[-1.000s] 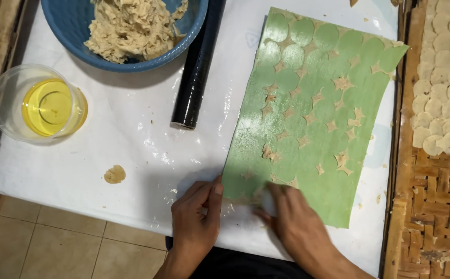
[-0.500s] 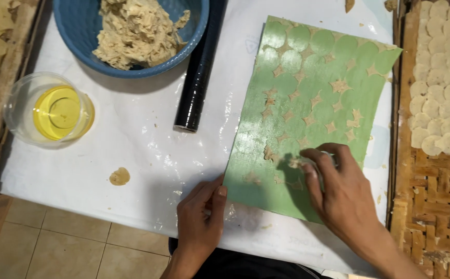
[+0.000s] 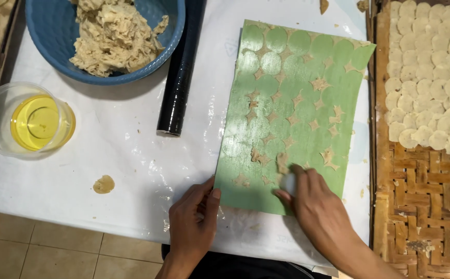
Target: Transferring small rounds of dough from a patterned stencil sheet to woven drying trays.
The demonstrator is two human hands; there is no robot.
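Note:
A green sheet (image 3: 292, 103) lies on the white table cover, dotted with star-shaped dough scraps (image 3: 318, 84) between round marks. My left hand (image 3: 194, 217) presses its fingertips on the sheet's near left corner. On the sheet's near edge, my right hand (image 3: 315, 201) lies with curled fingers over a small white scraper-like piece (image 3: 287, 182) and some scraps; how firmly it grips that piece is unclear.
A blue bowl (image 3: 173, 31) of beige dough stands at the back left, a black roller (image 3: 178, 77) beside it. A clear cup of yellow oil (image 3: 28, 121) sits left. A woven tray (image 3: 426, 196) with several round dough discs (image 3: 431, 77) lies right. A dough blob (image 3: 103, 184) sits near the front.
My right hand moved up the sheet to its right middle, then came back down toward the near edge, gathering scraps. The left hand stayed on the corner.

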